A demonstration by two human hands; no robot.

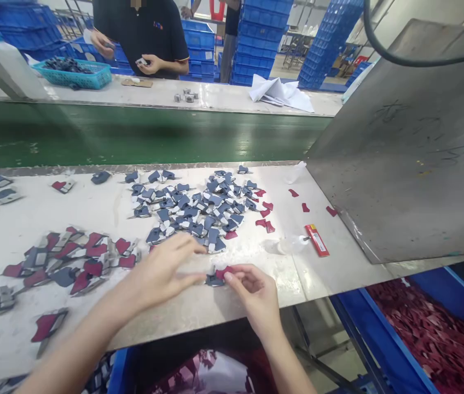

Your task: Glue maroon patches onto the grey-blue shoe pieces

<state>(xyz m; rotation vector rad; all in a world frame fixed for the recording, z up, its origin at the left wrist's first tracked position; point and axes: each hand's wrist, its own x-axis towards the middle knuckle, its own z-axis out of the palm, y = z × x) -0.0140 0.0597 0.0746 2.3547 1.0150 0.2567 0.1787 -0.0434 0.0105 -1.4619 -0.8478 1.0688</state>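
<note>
Between the thumb and fingers of my right hand is a small dark red plastic piece, held at a navy-and-grey part just above the table's near side. My left hand has its thumb and fingers apart, the thumb tip close to that navy part; whether they touch I cannot tell. Beyond the hands spreads a heap of navy-and-white parts. Several loose red pieces lie along its right side. Left of my left arm sits a group of parts with red faces.
A small clear bottle lies beside a red box. A metal panel rises at the right, above a blue bin of red pieces. Past the green belt, a co-worker holds a small part near a teal basket.
</note>
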